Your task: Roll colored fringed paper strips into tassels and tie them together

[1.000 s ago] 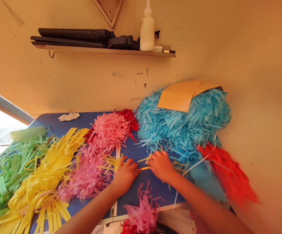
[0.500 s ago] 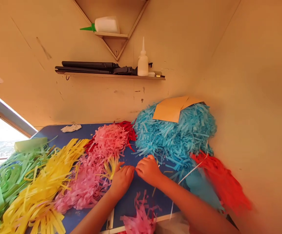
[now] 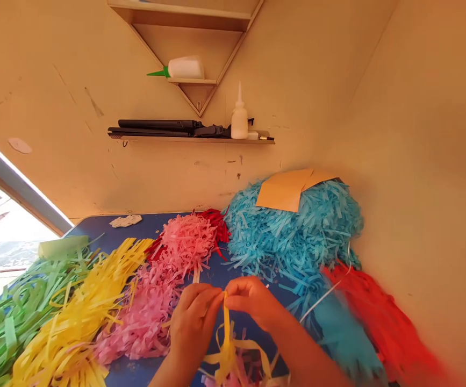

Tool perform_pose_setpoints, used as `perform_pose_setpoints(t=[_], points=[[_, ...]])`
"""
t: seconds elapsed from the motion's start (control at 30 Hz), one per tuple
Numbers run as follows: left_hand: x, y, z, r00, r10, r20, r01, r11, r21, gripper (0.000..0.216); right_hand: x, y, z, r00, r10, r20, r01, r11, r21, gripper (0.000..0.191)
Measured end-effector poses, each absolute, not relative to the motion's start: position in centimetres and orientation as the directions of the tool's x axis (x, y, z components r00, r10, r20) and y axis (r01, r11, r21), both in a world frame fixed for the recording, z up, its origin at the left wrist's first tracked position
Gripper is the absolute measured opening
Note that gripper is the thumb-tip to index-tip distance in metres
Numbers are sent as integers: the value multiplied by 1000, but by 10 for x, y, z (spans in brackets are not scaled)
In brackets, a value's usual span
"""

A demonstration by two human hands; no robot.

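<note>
Lowest of all, some lilac shreds (image 3: 238, 371) were glimpsed behind a loose yellow tassel (image 3: 228, 349), its thin paper strips spread in limp curls. Above these, the tassel's top was drawn into a narrow, twisted stem, held upright between the two hands over the near part of the table. The stem was pinched by the left hand (image 3: 192, 317), its thumb and forefinger pressed together, and by the right hand (image 3: 252, 301), whose fingertips were closed on it just beside the left's. To the left, flat yellow fringe (image 3: 83, 312) was heaped in long, straight-cut ribbons, flanked by looser, curling green streamers (image 3: 15, 317). Between the yellow fringe and the hands, crinkled mauve tissue (image 3: 144, 317) was laid, merging into a fluffy, short-cut pink mound (image 3: 190, 236). On the right, smooth red streamers (image 3: 378, 306), blurred at the edge, were crossed near their upper end by a thin white cord (image 3: 325, 295). Farther back, a dense, shaggy blue heap (image 3: 289, 242) was topped by stiff, flat orange sheets (image 3: 283, 191), and a crumpled white scrap (image 3: 126, 221) was left on the smooth blue table (image 3: 99, 228). On the scuffed wall (image 3: 168, 183), a slim black appliance (image 3: 156, 128) and an upright, cone-tipped white bottle (image 3: 239, 121) were borne by a narrow shelf (image 3: 196, 140); above it, a green-nozzled bottle (image 3: 186, 67) was laid sideways in a triangular wooden frame (image 3: 227, 59).
</note>
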State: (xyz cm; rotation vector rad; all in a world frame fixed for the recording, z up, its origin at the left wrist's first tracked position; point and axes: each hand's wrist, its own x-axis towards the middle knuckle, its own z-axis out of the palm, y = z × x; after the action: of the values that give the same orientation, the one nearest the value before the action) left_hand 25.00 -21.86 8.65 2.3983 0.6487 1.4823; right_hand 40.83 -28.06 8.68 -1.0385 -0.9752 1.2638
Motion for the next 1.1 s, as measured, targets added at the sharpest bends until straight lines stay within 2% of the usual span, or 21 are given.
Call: perform_pose_setpoints(t=[0.1,0.17,0.3,0.4,0.47,0.5,0.57,0.63,0.67,0.73,0.9,1.0,1.1], points=[[248,-229,81,407,650,642,222,-752,621,10,397,-286,75,207,973,99,-212,144,-967,22],[245,-233,79,419,700,579,186,-690,700,13,390,-288,71,243,967,73,-291,144,-946,16],[239,-236,71,440,746,500,154,-611,777,13,375,-287,61,256,967,-10,-442,108,-890,20],[231,-230,57,493,777,392,169,-528,833,13,367,-285,49,300,954,-24,-415,108,-903,15],[222,-222,48,463,837,293,201,-421,885,14,371,-281,41,342,940,-2,-290,104,-951,13],[217,-217,46,407,884,231,204,-334,920,17,378,-278,37,373,928,19,-164,86,-983,14],[209,-206,46,259,964,65,117,-98,988,27,402,-269,30,429,901,59,246,-54,-968,17],[206,-199,50,201,974,-102,-53,115,992,37,430,-256,24,443,894,70,618,-248,-746,21],[207,-198,52,224,962,-154,-114,183,976,40,443,-249,21,422,905,49,702,-292,-650,20],[216,-200,54,321,928,-191,-125,241,962,45,461,-235,13,377,926,-4,780,-320,-538,20],[245,-214,38,470,860,-199,41,204,978,47,463,-217,5,344,934,-91,848,-351,-396,16],[250,-216,31,500,836,-224,75,216,973,45,460,-228,17,316,946,-75,872,-321,-371,17],[253,-216,31,510,822,-253,61,259,964,42,456,-250,30,264,965,5,885,-240,-399,22]])
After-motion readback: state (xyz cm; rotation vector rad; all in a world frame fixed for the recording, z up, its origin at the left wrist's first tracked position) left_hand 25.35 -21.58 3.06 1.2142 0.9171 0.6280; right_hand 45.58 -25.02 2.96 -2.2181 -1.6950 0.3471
